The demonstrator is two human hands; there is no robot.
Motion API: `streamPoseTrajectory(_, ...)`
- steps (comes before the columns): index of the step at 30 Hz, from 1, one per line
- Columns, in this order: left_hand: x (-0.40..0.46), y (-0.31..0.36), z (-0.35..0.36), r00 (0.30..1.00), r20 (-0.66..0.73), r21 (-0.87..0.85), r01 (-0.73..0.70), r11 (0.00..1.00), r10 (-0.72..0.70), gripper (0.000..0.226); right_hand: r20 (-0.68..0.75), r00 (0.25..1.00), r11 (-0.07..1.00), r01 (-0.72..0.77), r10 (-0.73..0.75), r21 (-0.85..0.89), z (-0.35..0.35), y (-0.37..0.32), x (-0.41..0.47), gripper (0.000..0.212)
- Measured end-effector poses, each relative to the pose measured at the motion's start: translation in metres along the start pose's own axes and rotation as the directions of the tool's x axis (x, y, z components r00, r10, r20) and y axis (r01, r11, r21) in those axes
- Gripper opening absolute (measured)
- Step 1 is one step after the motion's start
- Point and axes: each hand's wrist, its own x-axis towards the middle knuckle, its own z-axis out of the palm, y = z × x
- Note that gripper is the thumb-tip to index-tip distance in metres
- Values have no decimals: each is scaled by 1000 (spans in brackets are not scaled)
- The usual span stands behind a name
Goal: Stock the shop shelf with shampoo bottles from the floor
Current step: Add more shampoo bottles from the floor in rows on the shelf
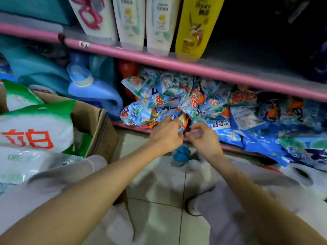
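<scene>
Both your hands are low at the front edge of the bottom pink-edged shelf (230, 146), working in the heap of crinkled blue-and-orange plastic sachet packs (169, 101). Left hand (165, 137): fingers curled into the lower packs, grip pinching a pack edge, as best the blur allows. Right hand (203, 138): fingers curled, thumb and forefinger pressed together on something small and blue; you cannot tell from here whether it is a pack corner or a tie. The task's things are not in either hand: tall white squeeze bottles with pale green labels (131, 22) and one yellow plastic shampoo bottle (196, 27) stand cap-down near the front edge of the upper pink-edged shelf (159, 58), directly above your arms. No shampoo bottle shows clearly on the tiled floor (155, 200); a blurred blue-capped item (180, 154) lies just below your hands, identity unclear. Risks, as judgement: the packs overhang the shelf's front edge, so a pull on a lower one could spill the heap onto the floor. Rising carelessly could knock the yellow bottle off, since it sits closest to the edge. The open brown cardboard box (95, 124) of green-and-white bags (37, 128) crowds your left elbow. Dim light at the upper shelf's right end hides what is there.
</scene>
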Motion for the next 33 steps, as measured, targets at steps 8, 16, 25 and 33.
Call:
streamPoseTrajectory(8, 24, -57, 68, 966, 245, 228, 28, 973, -86, 42, 340, 922, 793, 64, 185, -606, 50, 86, 9, 74)
streamPoseTrajectory(16, 39, -43, 130, 892, 410, -219, 300, 928, -192, 30, 429, 902, 666, 289, 53, -688, 87, 125, 25, 85)
streamPoseTrajectory(25, 36, -66, 143, 806, 496, -304, 510, 805, -323, 54, 444, 892, 648, 288, 86, -705, 103, 140, 46, 75)
streamPoseTrajectory(33, 14, -68, 129, 845, 457, -201, 400, 894, -276, 57, 426, 903, 685, 283, 44, -671, 86, 113, 34, 67)
